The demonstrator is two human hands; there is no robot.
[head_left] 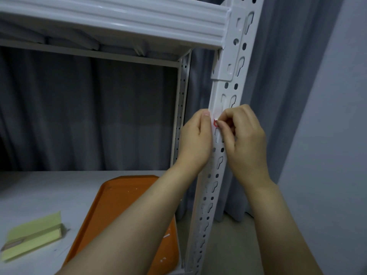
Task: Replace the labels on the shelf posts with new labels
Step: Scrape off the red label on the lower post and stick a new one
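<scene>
Head view of label work on a white, slotted shelf post (218,171), read from left to right. Far left of the post, a pad of pale yellow-green paper (33,237) lies on the grey shelf board (49,187), probably kept within reach as stock for the task. Nearer the post, an orange tray (123,195) rests on the same board and carries a few white scraps (166,236), so it is judged to serve as a catch-all for peeled waste. The left hand (195,143) is set against the post's left edge with the thumb laid on the front face. Its fingers pass out of sight behind the post and appear to wrap round it, most likely to steady the metal and give the other hand something to pull against. The label (215,123) sits on the front face of the post at mid-height, well below the joint with the upper beam. It shows as a small white patch with a red outline, its edge seemingly lifted from the paint, and the rest is hidden by fingertips, so any printing cannot be read. The right hand (246,141) meets the post from its right side, fingers curled tight, with thumb and forefinger pinching the label's edge, a grip suited to peeling. Right of the post hang a grey curtain (278,96) and then a pale wall (327,135)
</scene>
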